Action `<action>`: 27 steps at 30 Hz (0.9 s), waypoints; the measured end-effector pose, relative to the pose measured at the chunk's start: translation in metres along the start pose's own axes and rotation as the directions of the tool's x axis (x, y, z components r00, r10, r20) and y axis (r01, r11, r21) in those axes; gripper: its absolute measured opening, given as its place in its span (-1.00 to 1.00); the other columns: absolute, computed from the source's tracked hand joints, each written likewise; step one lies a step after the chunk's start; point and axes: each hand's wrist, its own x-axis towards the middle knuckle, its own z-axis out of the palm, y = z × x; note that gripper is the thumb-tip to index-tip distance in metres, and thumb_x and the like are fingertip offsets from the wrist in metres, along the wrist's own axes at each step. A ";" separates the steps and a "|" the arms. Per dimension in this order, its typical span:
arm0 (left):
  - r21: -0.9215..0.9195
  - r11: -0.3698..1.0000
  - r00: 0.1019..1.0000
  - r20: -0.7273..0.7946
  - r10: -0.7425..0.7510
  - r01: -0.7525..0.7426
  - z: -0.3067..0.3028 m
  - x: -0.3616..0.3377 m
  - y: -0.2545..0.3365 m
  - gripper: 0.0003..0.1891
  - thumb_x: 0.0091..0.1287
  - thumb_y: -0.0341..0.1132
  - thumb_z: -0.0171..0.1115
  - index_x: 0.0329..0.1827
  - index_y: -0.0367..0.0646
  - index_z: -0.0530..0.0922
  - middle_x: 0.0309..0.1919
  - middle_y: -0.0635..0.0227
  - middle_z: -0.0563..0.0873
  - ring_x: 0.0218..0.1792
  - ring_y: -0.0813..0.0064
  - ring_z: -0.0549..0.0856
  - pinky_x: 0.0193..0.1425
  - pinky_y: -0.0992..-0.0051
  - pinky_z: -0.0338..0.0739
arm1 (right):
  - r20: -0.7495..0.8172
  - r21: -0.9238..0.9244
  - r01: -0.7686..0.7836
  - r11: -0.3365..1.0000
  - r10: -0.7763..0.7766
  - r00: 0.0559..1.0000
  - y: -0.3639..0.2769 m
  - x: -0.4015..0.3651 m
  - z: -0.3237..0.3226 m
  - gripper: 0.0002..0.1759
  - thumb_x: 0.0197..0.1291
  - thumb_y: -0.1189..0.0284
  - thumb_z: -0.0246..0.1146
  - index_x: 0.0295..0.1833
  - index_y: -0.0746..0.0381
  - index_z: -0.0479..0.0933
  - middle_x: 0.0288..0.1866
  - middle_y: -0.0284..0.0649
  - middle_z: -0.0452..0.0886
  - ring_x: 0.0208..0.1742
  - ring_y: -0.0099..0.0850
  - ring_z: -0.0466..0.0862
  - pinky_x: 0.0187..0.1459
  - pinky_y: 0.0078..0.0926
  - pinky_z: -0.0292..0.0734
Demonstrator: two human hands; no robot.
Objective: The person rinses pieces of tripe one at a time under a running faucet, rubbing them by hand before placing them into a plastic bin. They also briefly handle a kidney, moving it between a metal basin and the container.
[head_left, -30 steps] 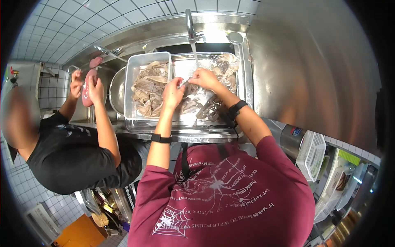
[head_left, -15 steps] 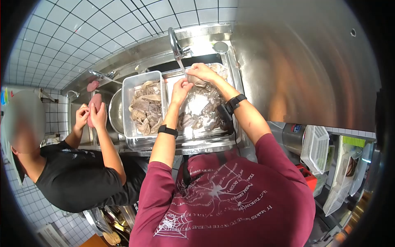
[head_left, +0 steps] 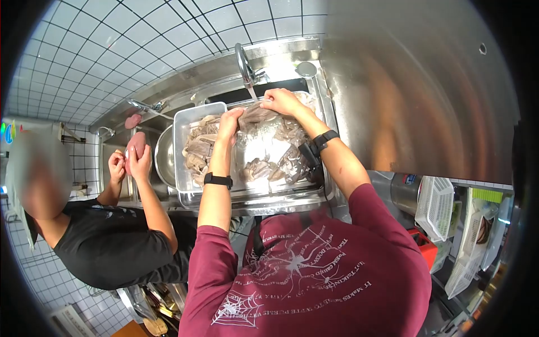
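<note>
A limp, grey-brown piece of tripe-like meat [head_left: 257,116] is spread between my hands below the running faucet [head_left: 245,66]. My left hand [head_left: 230,123] is closed on its left end, above the edge between the two containers. At its upper right end, my right hand [head_left: 282,102] pinches it close to the water stream. Under my hands, a wide shallow tub [head_left: 241,184] holds water and several similar pieces [head_left: 263,168]. On the left, a clear plastic bin [head_left: 179,135] contains more of these pieces [head_left: 197,149], partly hidden by my left forearm.
To my left, a co-worker in a black shirt [head_left: 118,247] holds a pink piece of meat [head_left: 136,146] over another sink. A metal bowl [head_left: 163,160] stands between us. A steel panel [head_left: 415,90] rises at the right, with white plastic baskets [head_left: 435,208] below it.
My left hand has moved left and slightly away from my right hand, and the meat piece is now spread wider between them. The view has shifted slightly.
</note>
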 end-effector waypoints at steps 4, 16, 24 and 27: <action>0.009 0.991 0.990 -0.060 -0.129 0.130 -0.001 0.008 0.007 -0.76 0.29 -0.29 0.13 -0.12 -0.25 0.64 -0.31 0.36 0.70 -0.39 0.56 0.63 -0.36 0.57 0.42 | -0.104 0.076 0.225 0.971 -0.216 0.971 0.010 0.005 0.007 -0.75 0.05 0.27 0.32 -0.26 0.20 0.55 -0.44 -0.18 0.60 -0.37 -0.24 0.61 -0.29 -0.34 0.47; 0.504 0.860 0.972 -0.154 0.176 -0.076 -0.011 0.039 -0.054 -0.80 0.25 -0.26 0.23 -0.15 -0.13 0.66 -0.42 0.53 0.65 -0.44 0.69 0.52 -0.36 0.61 0.39 | -0.171 0.112 0.061 0.992 -0.041 0.984 0.004 0.026 0.018 -0.72 0.07 0.23 0.26 -0.42 0.26 0.56 -0.44 -0.13 0.59 -0.37 -0.19 0.60 -0.31 -0.29 0.45; -0.143 0.986 0.985 -0.135 -0.109 0.089 0.030 0.020 -0.035 -0.66 0.34 -0.31 0.09 0.14 -0.22 0.48 -0.05 0.29 0.62 -0.06 0.48 0.62 -0.01 0.53 0.53 | -0.214 -0.255 0.083 0.963 -0.140 0.967 -0.027 0.007 0.009 -0.78 0.11 0.25 0.18 -0.31 0.18 0.53 -0.43 -0.15 0.63 -0.30 -0.11 0.64 -0.27 -0.14 0.48; -0.344 0.929 0.990 -0.007 -0.143 0.132 0.032 0.028 -0.039 -0.65 0.43 -0.31 -0.09 0.18 -0.32 0.38 -0.10 0.29 0.61 -0.09 0.46 0.63 0.04 0.38 0.56 | -0.160 0.022 0.001 1.000 0.002 0.987 -0.037 0.004 0.000 -0.83 0.11 0.31 0.16 -0.25 0.15 0.53 -0.42 -0.05 0.64 -0.29 -0.04 0.64 -0.26 -0.09 0.50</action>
